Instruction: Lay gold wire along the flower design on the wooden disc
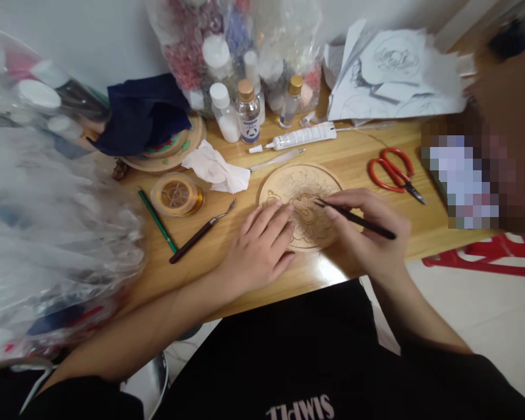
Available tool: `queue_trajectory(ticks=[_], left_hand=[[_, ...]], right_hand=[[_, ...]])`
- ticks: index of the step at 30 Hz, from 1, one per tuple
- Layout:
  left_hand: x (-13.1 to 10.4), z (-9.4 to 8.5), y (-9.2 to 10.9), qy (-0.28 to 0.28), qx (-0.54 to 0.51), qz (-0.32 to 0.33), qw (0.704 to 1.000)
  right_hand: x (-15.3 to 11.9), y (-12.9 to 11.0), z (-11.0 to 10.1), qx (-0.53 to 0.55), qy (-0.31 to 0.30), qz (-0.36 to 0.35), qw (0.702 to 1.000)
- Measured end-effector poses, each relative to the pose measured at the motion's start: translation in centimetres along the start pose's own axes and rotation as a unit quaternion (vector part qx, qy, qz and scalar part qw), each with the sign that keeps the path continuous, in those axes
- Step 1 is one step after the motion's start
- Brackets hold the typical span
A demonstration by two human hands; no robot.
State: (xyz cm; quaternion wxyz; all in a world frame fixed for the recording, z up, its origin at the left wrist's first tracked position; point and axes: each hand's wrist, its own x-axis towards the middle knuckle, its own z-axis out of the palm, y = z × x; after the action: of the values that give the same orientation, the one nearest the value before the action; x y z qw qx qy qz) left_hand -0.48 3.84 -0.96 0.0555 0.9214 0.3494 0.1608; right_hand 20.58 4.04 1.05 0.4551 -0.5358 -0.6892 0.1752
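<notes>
A round wooden plate (324, 236) lies on the table, with a dark swirling line drawing and thin gold-coloured lines on its face. My left hand (262, 248) rests palm down at its left edge, fingers stretched out over the rim and holding nothing. Between the fingers of my right hand (371, 230) is a pair of slim black tweezers (361, 220), their tips touching or just above the middle of the drawing. Left of the plate are a spool of golden wire (177, 195), a dark-handled pointed tool (196, 236) and a green pencil (156, 219).
Red-handled scissors (396, 175) lie to the right, near a pixelated area. Behind the plate are a crumpled tissue (219, 169), a white tube (304, 137), small bottles (248, 114) and sketched papers (389, 73). Bulky plastic bags (56, 233) crowd the left side.
</notes>
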Motion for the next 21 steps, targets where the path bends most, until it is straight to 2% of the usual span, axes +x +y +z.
queue_trajectory(ticks=[4,8,11,14,21], left_hand=[[-0.2,0.3,0.0,0.017,0.004,-0.013,1.0],[-0.2,0.4,0.1,0.021,0.008,-0.011,1.0],[-0.2,0.3,0.1,0.022,0.009,-0.008,1.0],[-0.2,0.3,0.1,0.021,0.01,-0.009,1.0],[-0.2,0.4,0.1,0.024,0.005,-0.011,1.0]], right_hand=[[0.2,0.3,-0.3,0.007,0.033,0.035,0.999],[0.7,0.6,-0.5,-0.055,0.035,-0.03,0.997],[1.2,0.6,-0.6,-0.108,0.014,-0.087,0.99],[1.3,0.5,-0.7,-0.139,-0.021,-0.113,0.984],[0.5,0.3,-0.1,-0.081,-0.068,-0.069,0.992]])
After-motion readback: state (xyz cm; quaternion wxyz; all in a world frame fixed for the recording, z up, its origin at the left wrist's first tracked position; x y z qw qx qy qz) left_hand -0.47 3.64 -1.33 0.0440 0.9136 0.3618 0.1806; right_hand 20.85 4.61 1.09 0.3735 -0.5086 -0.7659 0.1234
